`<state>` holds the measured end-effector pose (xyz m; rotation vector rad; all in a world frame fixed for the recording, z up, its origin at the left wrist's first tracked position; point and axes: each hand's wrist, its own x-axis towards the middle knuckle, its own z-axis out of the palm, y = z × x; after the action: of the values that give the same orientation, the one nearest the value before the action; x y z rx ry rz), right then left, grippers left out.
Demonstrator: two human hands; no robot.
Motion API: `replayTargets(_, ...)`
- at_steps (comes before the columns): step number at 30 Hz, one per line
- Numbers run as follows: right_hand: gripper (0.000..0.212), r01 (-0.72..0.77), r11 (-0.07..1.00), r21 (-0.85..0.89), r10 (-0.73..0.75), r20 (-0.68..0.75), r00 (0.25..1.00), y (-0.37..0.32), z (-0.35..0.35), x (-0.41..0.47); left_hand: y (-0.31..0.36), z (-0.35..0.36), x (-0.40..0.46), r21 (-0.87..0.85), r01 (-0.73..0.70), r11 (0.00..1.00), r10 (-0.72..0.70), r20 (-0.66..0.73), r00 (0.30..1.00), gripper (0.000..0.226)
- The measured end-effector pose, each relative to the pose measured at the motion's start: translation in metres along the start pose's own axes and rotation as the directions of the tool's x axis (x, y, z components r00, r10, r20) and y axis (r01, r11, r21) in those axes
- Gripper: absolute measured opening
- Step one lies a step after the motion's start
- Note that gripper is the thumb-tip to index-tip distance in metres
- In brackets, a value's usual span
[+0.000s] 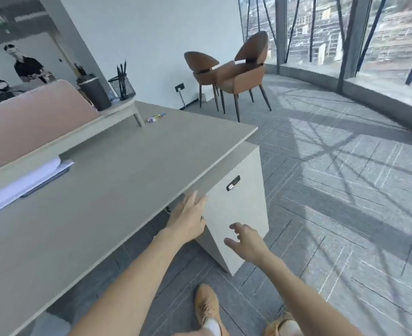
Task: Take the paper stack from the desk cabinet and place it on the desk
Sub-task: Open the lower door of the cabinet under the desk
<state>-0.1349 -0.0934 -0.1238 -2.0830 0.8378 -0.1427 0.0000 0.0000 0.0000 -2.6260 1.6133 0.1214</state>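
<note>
A white desk cabinet (pixel 239 214) stands under the right end of the grey desk (pixel 117 170), its door closed, with a dark lock handle (pixel 233 183) near the top. My left hand (pixel 188 219) rests with fingers spread on the door's left edge, just below the desk's rim. My right hand (pixel 246 241) hovers open in front of the door's lower part, holding nothing. A white paper stack (pixel 23 180) lies on the desk at the far left, partly under a raised shelf. The cabinet's inside is hidden.
A raised shelf (pixel 117 110) carries a dark cup (pixel 94 93) and a mesh pen holder (pixel 122 87). Small colourful items (pixel 155 117) lie on the desk. Two brown chairs (pixel 231 69) stand by the glass wall. People sit behind the pink divider (pixel 30 122). My feet (pixel 207 306) stand on grey carpet.
</note>
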Motion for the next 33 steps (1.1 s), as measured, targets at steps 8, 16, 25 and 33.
replayTargets(8, 0.075, -0.183, 0.950, 0.254, 0.205, -0.064, 0.977, 0.041, 0.074, 0.072, -0.024, 0.065, 0.091, 0.176, -0.099, 0.979, 0.098, 0.013, 0.995, 0.091)
replayTargets(16, 0.109, -0.229, 0.874, 0.430, 0.277, -0.052, 0.960, 0.050, 0.134, 0.133, -0.039, 0.089, 0.131, 0.340, -0.140, 0.930, 0.169, -0.057, 0.984, 0.114)
replayTargets(25, 0.131, -0.193, 0.848, 0.494, 0.330, -0.208, 0.921, 0.047, 0.153, 0.156, -0.039, 0.095, 0.133, 0.338, -0.137, 0.931, 0.184, -0.113, 0.976, 0.121)
replayTargets(33, 0.127, -0.112, 0.947, 0.301, 0.204, -0.293, 0.934, 0.067, 0.143, 0.147, -0.039, 0.096, 0.134, 0.343, -0.127, 0.931, 0.178, -0.123, 0.976, 0.121)
